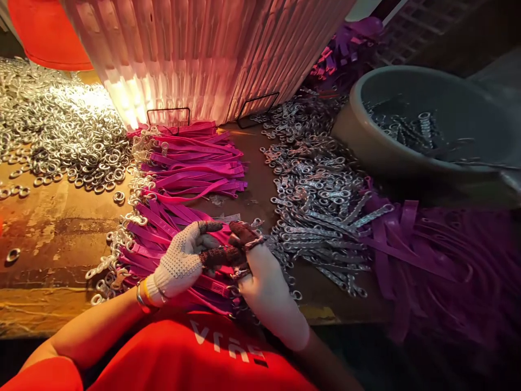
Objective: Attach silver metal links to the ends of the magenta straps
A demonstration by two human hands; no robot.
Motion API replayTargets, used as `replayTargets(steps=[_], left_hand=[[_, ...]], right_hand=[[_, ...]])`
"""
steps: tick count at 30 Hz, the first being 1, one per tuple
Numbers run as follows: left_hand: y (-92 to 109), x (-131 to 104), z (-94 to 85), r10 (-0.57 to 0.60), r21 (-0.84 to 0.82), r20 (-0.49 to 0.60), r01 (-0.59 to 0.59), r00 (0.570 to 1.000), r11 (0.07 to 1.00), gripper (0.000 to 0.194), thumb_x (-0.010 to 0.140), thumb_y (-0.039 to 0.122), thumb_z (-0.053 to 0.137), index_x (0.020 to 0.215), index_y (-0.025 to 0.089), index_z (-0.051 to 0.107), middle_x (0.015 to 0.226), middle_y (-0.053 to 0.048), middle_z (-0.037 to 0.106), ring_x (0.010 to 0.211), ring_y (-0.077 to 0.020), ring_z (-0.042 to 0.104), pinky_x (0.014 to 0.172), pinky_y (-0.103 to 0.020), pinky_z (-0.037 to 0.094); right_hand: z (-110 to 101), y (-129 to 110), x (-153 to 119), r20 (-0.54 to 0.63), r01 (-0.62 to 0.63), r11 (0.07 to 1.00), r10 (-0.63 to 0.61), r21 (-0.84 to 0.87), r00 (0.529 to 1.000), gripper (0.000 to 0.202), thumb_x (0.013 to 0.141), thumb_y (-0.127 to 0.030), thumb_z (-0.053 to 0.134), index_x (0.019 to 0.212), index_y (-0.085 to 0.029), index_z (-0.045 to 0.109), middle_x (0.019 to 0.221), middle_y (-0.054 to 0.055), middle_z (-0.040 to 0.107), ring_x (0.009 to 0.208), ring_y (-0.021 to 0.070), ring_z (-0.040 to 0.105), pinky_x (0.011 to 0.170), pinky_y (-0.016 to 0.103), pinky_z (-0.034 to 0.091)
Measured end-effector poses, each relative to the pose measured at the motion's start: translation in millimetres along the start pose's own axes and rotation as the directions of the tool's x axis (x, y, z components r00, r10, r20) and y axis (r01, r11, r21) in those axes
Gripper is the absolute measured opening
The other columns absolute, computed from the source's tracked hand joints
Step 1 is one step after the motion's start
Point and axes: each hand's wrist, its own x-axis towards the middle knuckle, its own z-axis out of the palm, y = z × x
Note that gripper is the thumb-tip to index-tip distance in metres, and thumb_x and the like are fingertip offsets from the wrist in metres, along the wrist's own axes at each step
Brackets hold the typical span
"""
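Both hands meet over a pile of magenta straps [158, 217] near the front edge of the table. My left hand [187, 255], in a white dotted glove with dark fingertips, has its fingers bent toward the other hand. My right hand [260, 271], in a pale glove with dark fingertips, is closed, its fingertips touching those of my left hand. Something small and metallic shows at the right fingertips, too small to name. Metal end pieces [138, 220] line the left ends of the straps. Right of the hands lies a heap of silver metal links [325, 217].
Many silver rings [89, 136] are heaped at the left. Behind the straps stands a ribbed translucent panel [183, 65] with wire handles. A large grey tub [345, 130] holding metal pieces is at the right, with purple straps [448, 255] before it. Something orange-red [52, 32] shows top left.
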Motion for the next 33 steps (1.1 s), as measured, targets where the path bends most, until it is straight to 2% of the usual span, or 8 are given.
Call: replayTargets(steps=[6,11,15,17,20,26,29,33], left_hand=[[7.2,7.8,3.9,-0.084,0.043,0.003,0.084,0.996,0.996,0.032,0.079,0.021,0.065,0.109,0.019,0.054,0.069,0.005,0.056,0.043,-0.004,0.043,0.037,-0.015,0.032],[17.9,23.5,9.1,-0.054,0.292,-0.017,0.057,0.998,0.955,0.016,0.087,0.028,0.055,0.1,0.019,0.053,0.065,0.005,0.05,0.043,-0.0061,0.04,0.041,-0.019,0.031],[37.9,77.5,7.7,0.223,0.902,0.185,-0.255,0.957,0.348,0.01,0.087,0.022,0.053,0.083,0.016,0.061,0.081,-0.007,0.063,0.075,-0.0175,0.058,0.071,-0.029,0.044],[43.7,116.0,5.7,0.265,0.987,0.152,-0.16,0.952,0.006,0.015,0.083,0.017,0.057,0.095,0.013,0.065,0.095,-0.013,0.066,0.092,-0.0255,0.059,0.082,-0.036,0.044],[41.5,165.9,2.2,0.235,0.987,0.078,-0.043,0.969,-0.153,0.024,0.086,0.016,0.053,0.103,0.008,0.068,0.099,-0.019,0.067,0.097,-0.0299,0.06,0.085,-0.04,0.044],[34.2,170.2,-3.8,0.394,0.973,0.218,-0.231,0.893,-0.015,0.034,0.083,0.016,0.056,0.116,0.014,0.067,0.111,-0.013,0.066,0.109,-0.0277,0.057,0.095,-0.04,0.042],[42.8,130.4,-1.3,0.276,0.858,0.218,-0.318,0.936,0.402,0.021,0.087,0.028,0.058,0.096,0.013,0.069,0.087,-0.008,0.068,0.082,-0.0203,0.061,0.076,-0.033,0.047],[51.8,76.6,3.3,-0.112,0.572,0.15,0.006,0.982,0.82,0.027,0.091,0.039,0.055,0.081,0.015,0.059,0.057,0.001,0.053,0.05,-0.009,0.044,0.049,-0.022,0.033]], right_hand=[[-17.6,-8.0,13.7,0.416,0.128,0.894,0.07,-0.429,0.907,0.015,0.075,-0.014,0.051,0.083,-0.016,0.063,0.08,0.01,0.068,0.069,0.0204,0.059,0.062,0.03,0.038],[-19.0,5.3,7.8,0.358,0.072,0.923,0.074,-0.379,0.931,0.011,0.078,-0.013,0.049,0.075,-0.019,0.058,0.069,0.006,0.066,0.059,0.0163,0.053,0.057,0.029,0.028],[-15.6,20.4,-3.1,0.011,-0.018,0.961,0.022,-0.275,1.0,0.02,0.085,-0.017,0.043,0.071,-0.02,0.057,0.065,0.006,0.063,0.06,0.018,0.053,0.058,0.029,0.031],[-15.2,23.6,-5.9,-0.028,0.002,0.987,-0.006,-0.163,1.0,0.021,0.086,-0.017,0.042,0.077,-0.02,0.061,0.067,0.006,0.063,0.062,0.0188,0.055,0.059,0.028,0.035],[-15.9,26.1,-7.4,0.024,0.051,0.998,-0.05,-0.048,0.998,0.026,0.083,-0.013,0.042,0.093,-0.019,0.066,0.074,0.006,0.067,0.071,0.0209,0.061,0.065,0.028,0.042],[-27.3,34.9,-6.2,0.027,-0.012,0.998,0.013,-0.062,1.0,0.046,0.079,-0.009,0.043,0.12,-0.019,0.064,0.082,0.007,0.07,0.077,0.0216,0.063,0.069,0.028,0.047],[-33.6,37.5,3.9,0.0,-0.037,0.98,0.037,-0.194,0.999,0.046,0.076,-0.009,0.044,0.116,-0.016,0.066,0.082,0.009,0.069,0.074,0.0234,0.062,0.067,0.03,0.046],[-31.7,31.2,24.5,0.052,0.028,0.957,-0.013,-0.288,0.999,0.043,0.07,-0.007,0.046,0.106,-0.016,0.068,0.1,0.012,0.069,0.089,0.0249,0.062,0.077,0.032,0.046]])
